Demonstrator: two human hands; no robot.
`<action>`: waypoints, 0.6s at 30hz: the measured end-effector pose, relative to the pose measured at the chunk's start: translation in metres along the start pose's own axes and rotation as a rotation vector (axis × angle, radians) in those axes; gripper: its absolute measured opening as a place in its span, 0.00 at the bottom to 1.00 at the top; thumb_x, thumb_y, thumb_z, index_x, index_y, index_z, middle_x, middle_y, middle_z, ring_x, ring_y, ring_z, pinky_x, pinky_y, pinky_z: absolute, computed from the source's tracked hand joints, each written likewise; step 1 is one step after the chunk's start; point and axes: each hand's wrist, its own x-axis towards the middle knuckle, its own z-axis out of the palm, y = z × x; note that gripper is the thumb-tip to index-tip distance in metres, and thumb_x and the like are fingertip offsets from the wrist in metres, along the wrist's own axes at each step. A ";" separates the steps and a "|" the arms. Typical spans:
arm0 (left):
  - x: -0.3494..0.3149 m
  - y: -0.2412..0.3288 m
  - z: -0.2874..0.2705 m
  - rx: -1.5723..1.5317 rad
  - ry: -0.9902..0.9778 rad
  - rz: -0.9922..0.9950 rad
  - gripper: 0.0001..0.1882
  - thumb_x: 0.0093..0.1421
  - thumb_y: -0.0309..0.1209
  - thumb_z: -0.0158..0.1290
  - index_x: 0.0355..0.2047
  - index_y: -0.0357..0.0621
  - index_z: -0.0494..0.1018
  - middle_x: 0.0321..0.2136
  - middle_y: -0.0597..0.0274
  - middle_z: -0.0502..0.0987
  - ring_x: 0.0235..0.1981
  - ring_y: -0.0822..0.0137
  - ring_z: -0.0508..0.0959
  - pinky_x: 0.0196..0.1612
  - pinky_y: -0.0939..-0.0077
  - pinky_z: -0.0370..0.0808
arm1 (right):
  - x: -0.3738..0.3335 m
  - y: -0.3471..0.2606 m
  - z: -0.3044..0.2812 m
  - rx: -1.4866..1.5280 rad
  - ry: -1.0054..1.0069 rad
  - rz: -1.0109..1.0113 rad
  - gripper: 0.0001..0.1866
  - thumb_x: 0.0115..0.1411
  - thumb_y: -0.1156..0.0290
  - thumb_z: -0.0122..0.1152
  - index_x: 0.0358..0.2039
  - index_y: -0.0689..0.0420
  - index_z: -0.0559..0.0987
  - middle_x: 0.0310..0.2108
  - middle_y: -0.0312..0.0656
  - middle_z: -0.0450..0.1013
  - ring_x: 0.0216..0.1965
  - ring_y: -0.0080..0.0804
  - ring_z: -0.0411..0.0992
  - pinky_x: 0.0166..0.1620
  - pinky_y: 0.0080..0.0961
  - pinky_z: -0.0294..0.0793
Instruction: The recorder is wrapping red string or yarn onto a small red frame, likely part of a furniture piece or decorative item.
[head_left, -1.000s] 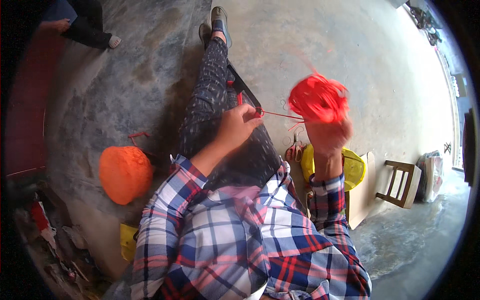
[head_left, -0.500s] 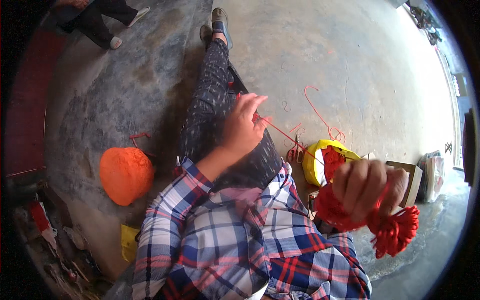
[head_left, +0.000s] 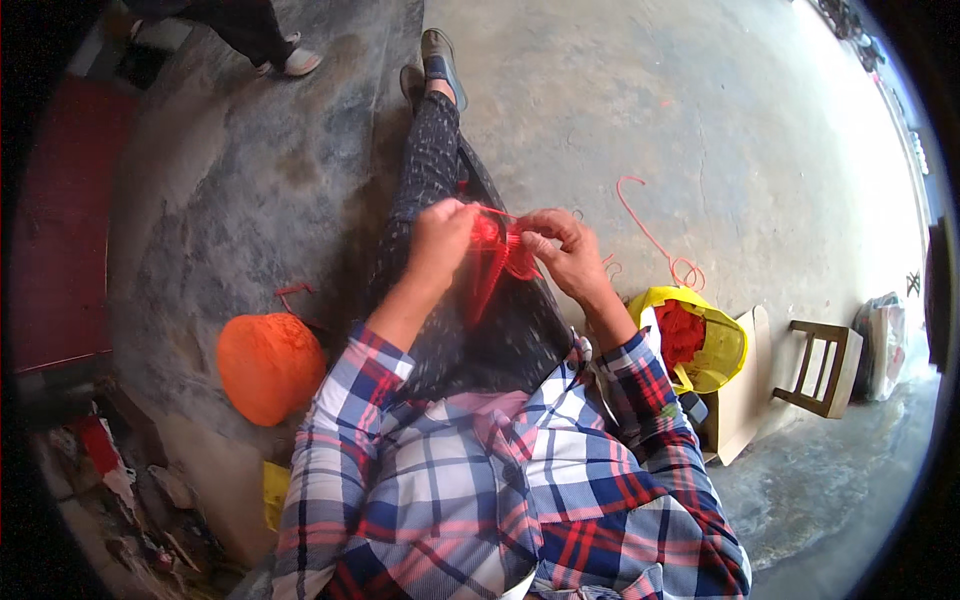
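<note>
Both hands meet over my dark trousers, at a tangle of red cord (head_left: 490, 262) that looks partly knotted and is blurred by motion. My left hand (head_left: 440, 237) is closed, thumb and finger pinching the cord at the tangle's left side. Level with it, my right hand (head_left: 565, 250) has thumb and fingers bent together on the cord at the right side. A short red strand runs across between them. Loops hang below the hands over my lap. A dark strip shows under the cord, its kind unclear.
To the right, a yellow container (head_left: 725, 350) holds red cord beside a cardboard piece (head_left: 745, 410). A small wooden stool (head_left: 825, 368) lies beyond it. Loose red cord (head_left: 650, 230) curls on the floor. An orange rounded object (head_left: 270, 368) stands left; another person's foot (head_left: 300, 62) shows far left.
My right hand has come from the far right back to my left hand. The red bundle it held there no longer shows at the right. The other person's feet have shifted right.
</note>
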 end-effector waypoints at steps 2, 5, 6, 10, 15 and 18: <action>-0.015 0.026 0.004 -0.096 -0.016 -0.021 0.09 0.63 0.31 0.50 0.27 0.43 0.73 0.18 0.70 0.72 0.14 0.80 0.67 0.17 0.84 0.61 | -0.001 -0.025 0.000 -0.052 -0.026 -0.080 0.17 0.50 0.67 0.69 0.41 0.58 0.79 0.37 0.46 0.75 0.39 0.41 0.74 0.44 0.32 0.73; -0.033 0.060 0.014 -0.228 -0.096 -0.159 0.09 0.63 0.33 0.50 0.27 0.45 0.71 0.14 0.73 0.67 0.09 0.82 0.60 0.11 0.84 0.52 | -0.002 -0.036 0.004 -0.225 -0.065 -0.236 0.21 0.49 0.69 0.69 0.45 0.57 0.77 0.47 0.47 0.71 0.45 0.42 0.72 0.48 0.34 0.72; -0.034 0.062 0.016 -0.329 -0.135 -0.227 0.09 0.63 0.34 0.50 0.27 0.45 0.71 0.12 0.74 0.64 0.07 0.82 0.56 0.10 0.84 0.48 | 0.002 -0.031 0.002 -0.201 -0.040 -0.271 0.21 0.48 0.69 0.69 0.44 0.57 0.77 0.47 0.47 0.71 0.46 0.42 0.71 0.50 0.34 0.71; -0.024 0.050 0.004 -0.466 -0.349 -0.294 0.09 0.63 0.36 0.52 0.28 0.47 0.70 0.14 0.73 0.66 0.07 0.81 0.56 0.11 0.85 0.49 | 0.011 -0.038 -0.019 0.257 0.123 -0.088 0.14 0.56 0.68 0.63 0.42 0.55 0.77 0.46 0.44 0.72 0.49 0.40 0.70 0.52 0.34 0.68; -0.019 0.024 0.013 -0.362 -0.263 -0.277 0.13 0.63 0.41 0.52 0.29 0.45 0.69 0.22 0.66 0.73 0.08 0.81 0.57 0.11 0.86 0.48 | 0.007 -0.044 -0.095 1.330 0.393 0.181 0.15 0.66 0.57 0.49 0.44 0.53 0.73 0.40 0.41 0.73 0.48 0.37 0.70 0.53 0.34 0.65; -0.016 0.018 0.021 -0.298 -0.257 -0.444 0.19 0.65 0.48 0.46 0.27 0.48 0.68 0.27 0.50 0.79 0.07 0.79 0.55 0.10 0.83 0.47 | -0.024 -0.024 -0.139 1.544 0.108 0.000 0.12 0.68 0.56 0.45 0.41 0.50 0.70 0.22 0.31 0.63 0.26 0.24 0.65 0.35 0.31 0.66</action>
